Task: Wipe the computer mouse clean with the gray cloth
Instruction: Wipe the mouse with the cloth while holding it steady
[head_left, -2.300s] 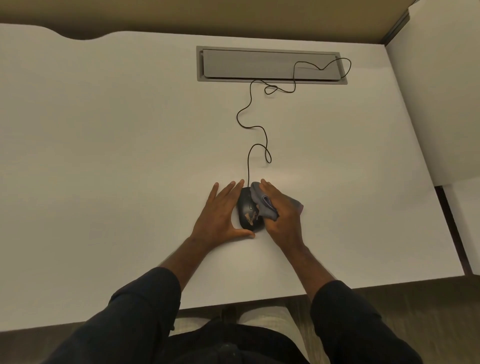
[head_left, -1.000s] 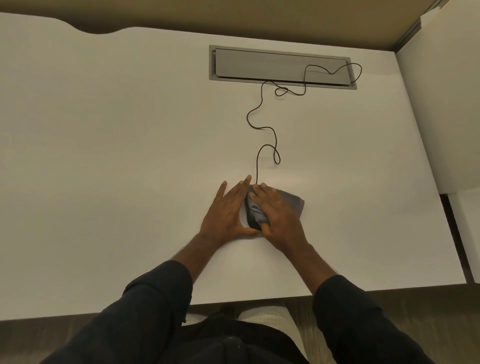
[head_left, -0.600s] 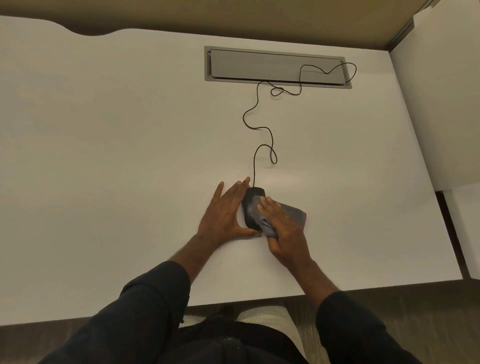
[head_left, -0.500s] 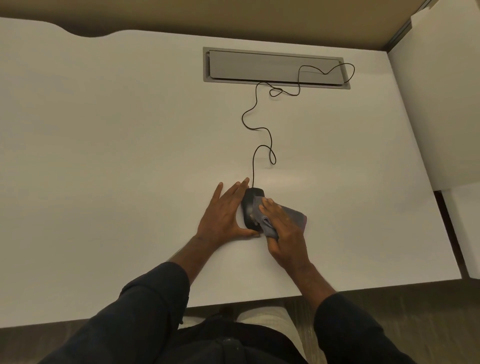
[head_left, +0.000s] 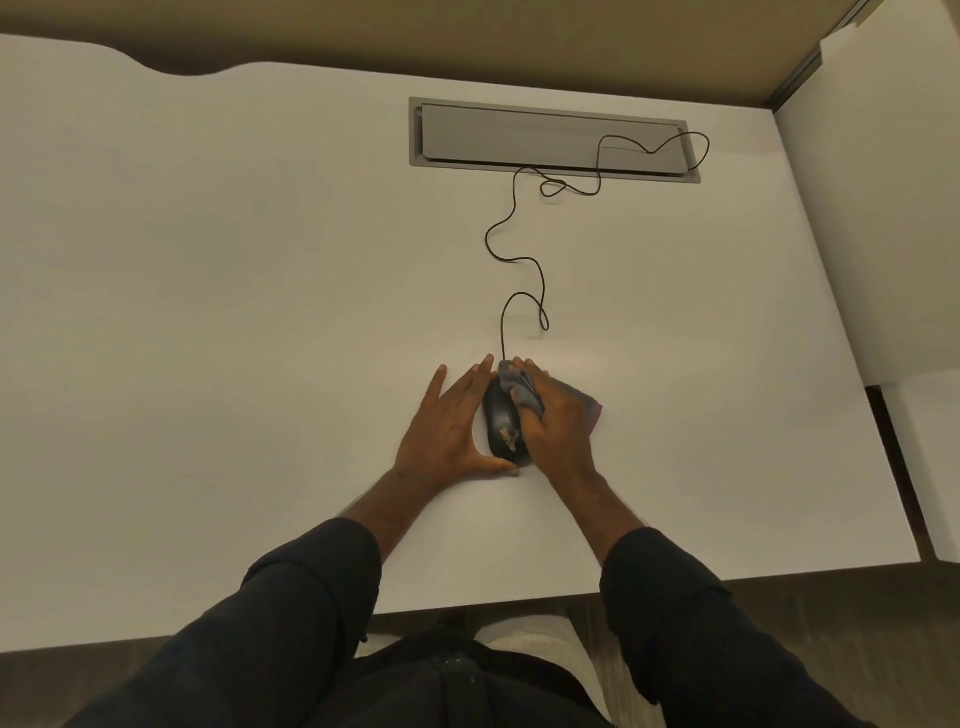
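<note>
Wiping the mouse (head_left: 503, 423) with the cloth (head_left: 524, 391) on the white surface (head_left: 208, 312).

The mouse lies near the front edge of the surface, its cord (head_left: 519, 260) snaking away to the cable tray (head_left: 550, 139). The left hand (head_left: 447, 426) lies flat beside it, fingers straight, thumb hooked behind the mouse's near end, bracing it and gripping nothing. The right hand (head_left: 558, 428) has its fingers curled over the bunched cloth, pressing it on the mouse's front right side; the rest of the cloth trails out to the right. A pale smudge shows on the near part of the mouse's back, so the stroke is best drawn toward the body across that patch with firm, even pressure. Keep the left hand steady so the mouse cannot skid, and turn a fresh fold of cloth down for each pass.
</note>
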